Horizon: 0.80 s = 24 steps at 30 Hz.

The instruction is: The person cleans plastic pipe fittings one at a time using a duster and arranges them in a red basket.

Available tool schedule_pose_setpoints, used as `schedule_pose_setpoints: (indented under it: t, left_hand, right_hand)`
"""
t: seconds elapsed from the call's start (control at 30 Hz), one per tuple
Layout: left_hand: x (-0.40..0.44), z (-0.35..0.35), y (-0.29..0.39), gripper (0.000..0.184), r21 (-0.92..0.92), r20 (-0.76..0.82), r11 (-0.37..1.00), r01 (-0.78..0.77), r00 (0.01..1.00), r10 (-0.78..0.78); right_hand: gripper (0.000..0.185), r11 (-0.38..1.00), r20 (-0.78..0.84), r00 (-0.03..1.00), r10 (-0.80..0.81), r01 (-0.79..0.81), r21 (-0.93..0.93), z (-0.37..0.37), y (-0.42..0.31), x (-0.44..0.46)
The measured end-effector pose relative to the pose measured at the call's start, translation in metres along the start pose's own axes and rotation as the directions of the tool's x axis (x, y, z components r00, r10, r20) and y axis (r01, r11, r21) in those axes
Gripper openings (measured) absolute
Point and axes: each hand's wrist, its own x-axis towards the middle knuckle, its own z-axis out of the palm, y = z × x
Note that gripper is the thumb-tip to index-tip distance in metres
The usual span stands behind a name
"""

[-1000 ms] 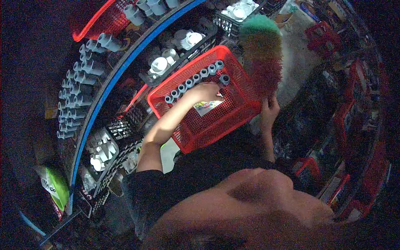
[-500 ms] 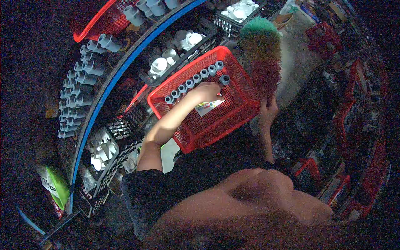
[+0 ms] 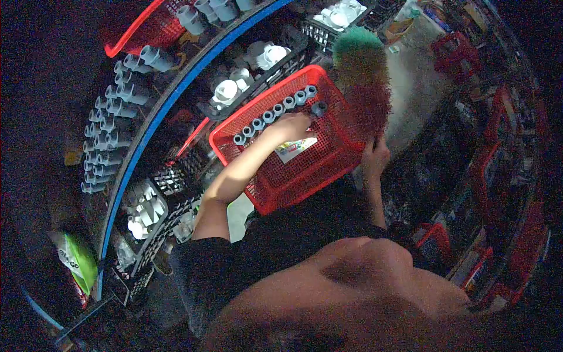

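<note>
A red plastic basket [image 3: 305, 188] lies tilted in front of me. Along its far side runs a row of several grey pipe fittings [image 3: 268, 117], standing with their openings up. My left hand [image 3: 293, 128] reaches into the basket beside a separate grey fitting [image 3: 318, 108]; its fingers are bent, and what they hold, if anything, is hidden. Under that hand lies a white label [image 3: 296, 151] with coloured print. My right hand [image 3: 376, 157] is wrapped round the lower end of a fluffy duster [image 3: 363, 76], green at the top and dark red below, at the basket's right side.
Behind the basket, black crates [image 3: 299, 50] hold white fittings. A blue-edged shelf [image 3: 158, 114] curves along the left, with many grey fittings [image 3: 132, 91] and another red basket [image 3: 138, 29] on it. A green bag [image 3: 79, 261] hangs at the lower left. Red baskets [image 3: 457, 56] stand at the right.
The duster in my right hand has shifted slightly left and down. The separate fitting by my left hand has moved slightly and now leans.
</note>
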Motion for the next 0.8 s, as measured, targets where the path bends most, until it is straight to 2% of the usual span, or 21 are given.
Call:
schedule_pose_setpoints:
  t: [0.23,0.4,0.53,0.7,0.8]
  left_hand:
    - [-0.006,-0.010,0.006,0.053,0.009,0.048,0.999,0.040,0.998,-0.041]
    - [-0.008,-0.005,0.006,0.053,-0.023,0.017,0.999,0.045,0.999,-0.044]
    - [-0.010,-0.008,0.012,0.052,0.010,0.047,0.998,0.060,0.997,-0.061]
    - [-0.009,-0.008,0.012,0.051,0.008,0.088,0.999,0.039,0.995,-0.039]
    - [-0.007,0.000,0.007,0.051,0.034,0.064,0.999,0.015,0.998,-0.018]
  right_hand:
    - [0.034,0.999,0.024,0.998,-0.053,0.052,0.014,-0.004,-0.008,0.001]
    - [0.034,0.999,0.023,1.000,-0.003,0.004,-0.039,-0.004,-0.012,0.000]
    - [0.035,0.999,-0.008,0.999,-0.031,0.031,-0.012,0.001,-0.006,0.001]
    - [0.035,0.995,0.056,0.998,0.036,-0.031,-0.094,-0.001,-0.006,0.001]
    - [0.035,1.000,0.026,1.000,-0.011,0.012,-0.027,0.001,-0.003,0.001]
